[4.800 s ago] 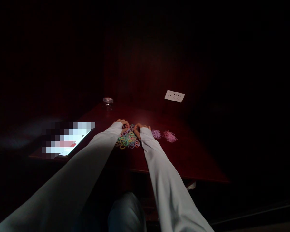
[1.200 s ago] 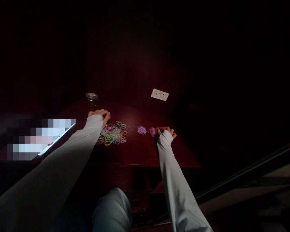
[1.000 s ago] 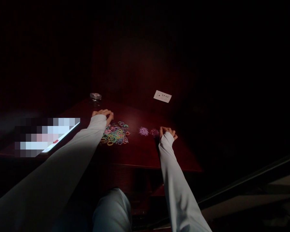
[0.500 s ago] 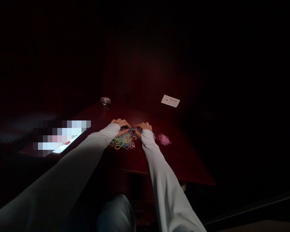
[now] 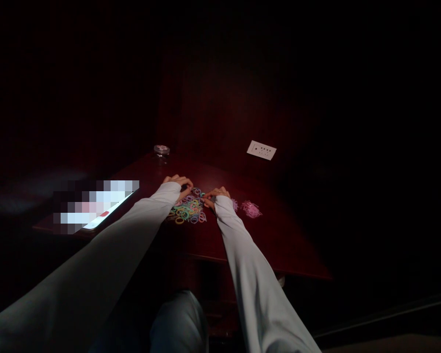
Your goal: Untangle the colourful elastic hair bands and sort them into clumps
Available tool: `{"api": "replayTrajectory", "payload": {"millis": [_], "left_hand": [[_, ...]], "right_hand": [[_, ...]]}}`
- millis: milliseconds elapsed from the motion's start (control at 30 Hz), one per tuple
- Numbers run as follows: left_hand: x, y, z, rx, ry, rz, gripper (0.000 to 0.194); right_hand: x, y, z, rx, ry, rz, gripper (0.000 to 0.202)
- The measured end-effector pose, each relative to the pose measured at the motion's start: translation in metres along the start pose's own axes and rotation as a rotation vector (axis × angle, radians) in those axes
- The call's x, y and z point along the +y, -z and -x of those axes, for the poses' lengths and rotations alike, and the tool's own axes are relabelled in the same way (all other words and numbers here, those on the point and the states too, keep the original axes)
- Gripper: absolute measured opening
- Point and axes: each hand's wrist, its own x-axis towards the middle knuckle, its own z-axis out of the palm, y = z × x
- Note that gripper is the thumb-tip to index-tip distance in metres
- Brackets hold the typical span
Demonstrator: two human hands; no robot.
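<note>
A loose pile of small multicoloured elastic bands (image 5: pixel 187 212) lies on the dark red table, between my forearms. At its far left side is my left hand (image 5: pixel 178 183), fingers curled and thumb tip close to them; anything between the tips is too small to make out. My right hand (image 5: pixel 216 194) is at the pile's right side, with thumb and forefinger pinched beside a few bluish-green bands. What that pinch holds cannot be made out. Right of this hand lie a small purple heap of bands (image 5: pixel 235 204), partly hidden by the sleeve, and a pink heap (image 5: pixel 251 209).
A lit tablet or phone (image 5: pixel 112 211), partly pixelated, lies on the left of the table (image 5: pixel 279 245). A small clear container (image 5: pixel 161 151) stands at the back left. A white socket plate (image 5: pixel 261 150) is on the wall behind. Surroundings are very dark.
My left hand has moved left, away from my right hand, opening a gap where more bands show. My right hand stays nearly in place. The view has shifted slightly.
</note>
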Motion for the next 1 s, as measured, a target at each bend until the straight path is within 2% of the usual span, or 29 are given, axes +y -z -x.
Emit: {"api": "replayTrajectory", "payload": {"millis": [200,433,733,867,1000], "left_hand": [[0.0,-0.001,-0.001,0.034,0.028,-0.009,0.016],[0.001,-0.001,-0.002,0.006,0.029,0.02,0.018],[0.004,-0.01,0.001,-0.08,-0.1,0.13,0.034],[0.003,-0.01,-0.001,-0.093,-0.119,0.131,0.034],[0.003,-0.008,-0.001,-0.065,-0.152,0.142,0.036]], "right_hand": [[-0.001,-0.003,-0.001,-0.013,-0.023,-0.045,0.026],[-0.002,-0.007,-0.004,0.094,-0.02,-0.12,0.024],[-0.007,-0.006,-0.005,0.115,-0.012,-0.232,0.021],[-0.008,-0.006,-0.004,0.111,-0.004,-0.268,0.024],[-0.008,-0.006,-0.006,0.173,-0.063,-0.254,0.033]]}}
